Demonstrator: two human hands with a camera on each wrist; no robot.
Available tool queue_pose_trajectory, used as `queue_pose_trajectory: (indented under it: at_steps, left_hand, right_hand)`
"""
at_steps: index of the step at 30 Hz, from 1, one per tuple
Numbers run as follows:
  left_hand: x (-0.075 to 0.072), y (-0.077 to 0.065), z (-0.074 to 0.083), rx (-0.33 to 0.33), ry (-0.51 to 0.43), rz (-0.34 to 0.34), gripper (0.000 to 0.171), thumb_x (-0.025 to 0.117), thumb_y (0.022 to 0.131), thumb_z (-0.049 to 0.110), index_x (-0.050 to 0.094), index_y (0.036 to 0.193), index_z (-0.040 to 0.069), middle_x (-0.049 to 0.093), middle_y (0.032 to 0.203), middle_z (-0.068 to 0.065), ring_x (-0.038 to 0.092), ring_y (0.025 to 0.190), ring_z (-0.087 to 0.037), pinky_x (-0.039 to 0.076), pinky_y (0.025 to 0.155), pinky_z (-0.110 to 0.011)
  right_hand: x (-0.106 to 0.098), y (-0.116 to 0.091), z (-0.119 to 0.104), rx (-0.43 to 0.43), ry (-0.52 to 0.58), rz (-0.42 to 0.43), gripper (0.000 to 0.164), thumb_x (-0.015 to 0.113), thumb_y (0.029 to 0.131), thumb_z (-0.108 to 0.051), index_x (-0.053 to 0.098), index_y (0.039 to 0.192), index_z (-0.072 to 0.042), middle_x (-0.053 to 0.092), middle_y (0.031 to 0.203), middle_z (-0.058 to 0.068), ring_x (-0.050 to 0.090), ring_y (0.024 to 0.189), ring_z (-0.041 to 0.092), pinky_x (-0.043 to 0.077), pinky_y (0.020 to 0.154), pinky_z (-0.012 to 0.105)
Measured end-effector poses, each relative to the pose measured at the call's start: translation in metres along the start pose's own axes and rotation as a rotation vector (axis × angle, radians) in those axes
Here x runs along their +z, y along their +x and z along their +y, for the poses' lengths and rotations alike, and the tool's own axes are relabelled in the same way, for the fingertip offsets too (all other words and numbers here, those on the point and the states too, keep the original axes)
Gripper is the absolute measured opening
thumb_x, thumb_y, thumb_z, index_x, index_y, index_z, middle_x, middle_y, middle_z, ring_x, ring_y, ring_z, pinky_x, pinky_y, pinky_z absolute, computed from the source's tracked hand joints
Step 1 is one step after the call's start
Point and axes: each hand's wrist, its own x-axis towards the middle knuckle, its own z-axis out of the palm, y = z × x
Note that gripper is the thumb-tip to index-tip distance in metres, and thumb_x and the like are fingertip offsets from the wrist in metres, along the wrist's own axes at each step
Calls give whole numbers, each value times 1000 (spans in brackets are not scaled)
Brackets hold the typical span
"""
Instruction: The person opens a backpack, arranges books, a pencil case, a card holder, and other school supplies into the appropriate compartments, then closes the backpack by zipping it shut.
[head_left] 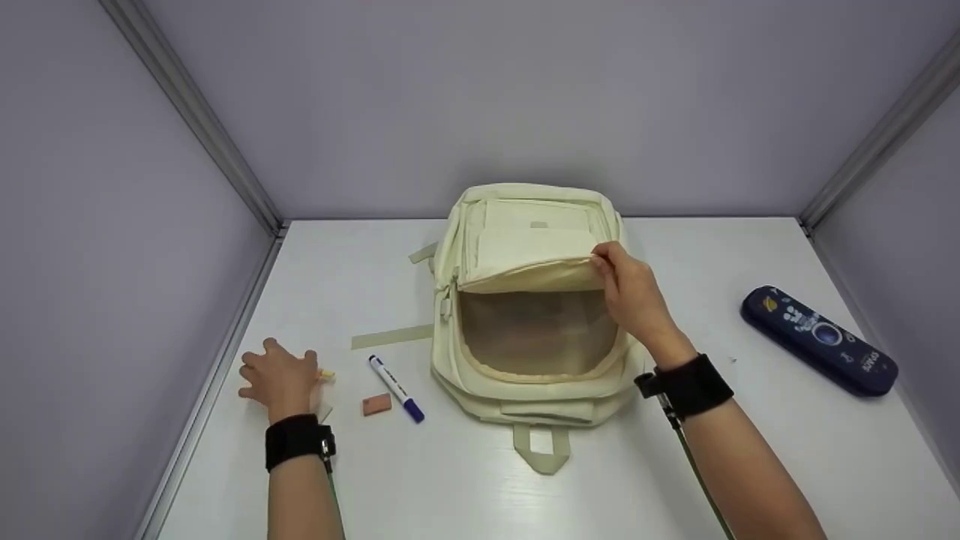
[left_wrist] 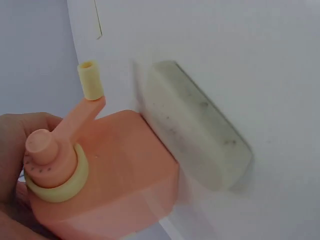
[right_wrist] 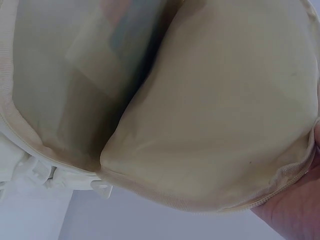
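Note:
On the table's left side my left hand point(head_left: 281, 379) is around an orange hand-crank pencil sharpener point(left_wrist: 120, 165) with a yellow crank knob point(left_wrist: 90, 81). A white eraser point(left_wrist: 195, 130) lies beside the sharpener in the left wrist view. My right hand point(head_left: 634, 296) pinches the edge of the front flap point(head_left: 540, 274) of a cream backpack point(head_left: 465, 390) and holds it raised. The backpack's main compartment gapes open. Inside it, the right wrist view shows a blurred flat item point(right_wrist: 100, 55) with coloured parts.
A reddish eraser point(head_left: 376, 405) and a white marker with blue cap point(head_left: 397, 388) lie between my left hand and the backpack. A dark blue space-print pencil case point(head_left: 820, 341) is at the right. Pale walls point(head_left: 525, 97) enclose the table's back and sides.

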Motion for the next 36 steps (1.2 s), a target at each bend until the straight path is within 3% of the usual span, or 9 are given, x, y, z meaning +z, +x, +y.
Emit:
queue_pose_trajectory:
  at_steps: [4, 8, 13, 17, 22, 28, 32, 36]
  left_hand:
    - [-10, -4, 5, -94, 68, -89, 89, 56, 95, 48, 15, 152, -7, 17, 140, -46, 21, 129, -62, 22, 95, -77]
    - [-16, -7, 9, -101, 77, -108, 85, 56, 96, 40, 12, 153, -5, 18, 136, -45, 30, 121, -63, 37, 92, -66]
    - [-18, -8, 12, -37, 85, -49, 74, 61, 91, 28, 27, 143, -13, 29, 127, -43, 47, 105, -56, 45, 84, -56]
    - [-18, -8, 14, -10, 3, -6, 73, 66, 89, 27, 32, 137, -16, 34, 123, -44, 50, 101, -55, 48, 82, -58]
    - [-23, -7, 27, 28, -120, 48, 71, 68, 88, 24, 37, 143, -8, 39, 130, -40, 50, 105, -59, 44, 88, -63]
    - [-34, -20, 55, 94, -139, 102, 71, 75, 83, 25, 45, 143, 1, 53, 131, -29, 53, 110, -52, 44, 86, -64]
    - [-37, -33, 72, 181, -220, 77, 70, 77, 80, 25, 50, 140, 2, 60, 126, -24, 59, 104, -45, 47, 81, -59]
    - [-34, -45, 84, 283, -386, -55, 73, 79, 81, 33, 50, 140, 1, 60, 124, -23, 62, 98, -37, 49, 76, -48]
  right_hand:
    - [0, 0, 0, 8, 7, -3, 13, 51, 102, -8, 58, 106, 3, 64, 92, 15, 59, 77, 21, 49, 68, 40]
    - [-1, 0, 1, 16, 9, -8, 14, 51, 102, -8, 57, 106, 3, 64, 92, 15, 59, 78, 22, 49, 69, 41]
    - [-1, -1, 1, 12, 14, -5, 13, 51, 102, -8, 57, 106, 3, 64, 91, 15, 58, 76, 23, 48, 68, 41]
    - [1, -2, 2, 8, 15, -10, 13, 51, 102, -8, 57, 106, 3, 64, 92, 16, 59, 77, 23, 49, 68, 41]
    - [0, -1, 1, 24, 20, -20, 13, 51, 102, -8, 58, 106, 2, 64, 91, 15, 60, 78, 23, 49, 69, 41]
    - [-2, 0, 1, 46, 21, -25, 14, 50, 102, -9, 58, 107, 2, 63, 88, 14, 58, 77, 22, 48, 69, 39]
    - [-2, 0, 2, 52, 19, -26, 14, 50, 102, -8, 58, 107, 2, 63, 90, 14, 59, 78, 22, 48, 71, 39]
    - [-2, 0, 2, 46, 24, -27, 14, 51, 102, -8, 58, 107, 2, 64, 92, 15, 60, 80, 23, 48, 72, 40]
